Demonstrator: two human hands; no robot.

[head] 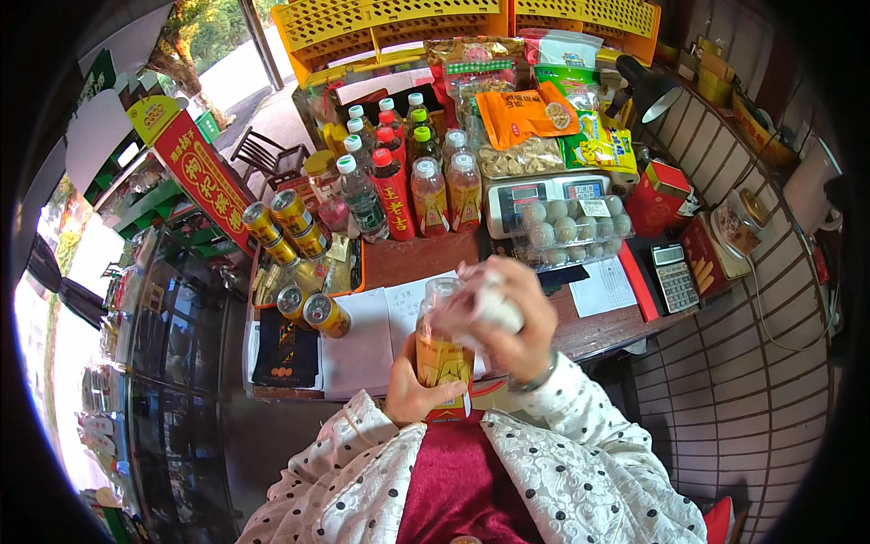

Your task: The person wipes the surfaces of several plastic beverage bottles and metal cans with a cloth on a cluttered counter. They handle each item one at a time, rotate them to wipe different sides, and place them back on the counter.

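A clear-capped plastic drink bottle with a yellow label stands upright in my left hand, close to my body at the desk's front edge. My right hand grips a crumpled pinkish-white cloth, blurred, against the bottle's upper right side. Beyond my hands several capped drink bottles are grouped on the desk, with white, red, green and clear caps. Yellow drink cans stand to the left, some of them stacked.
On the brown desk lie an open notebook, plastic cartons of eggs, a digital scale and a calculator. Bagged dry goods are piled behind the scale. A black lamp leans in at the back right.
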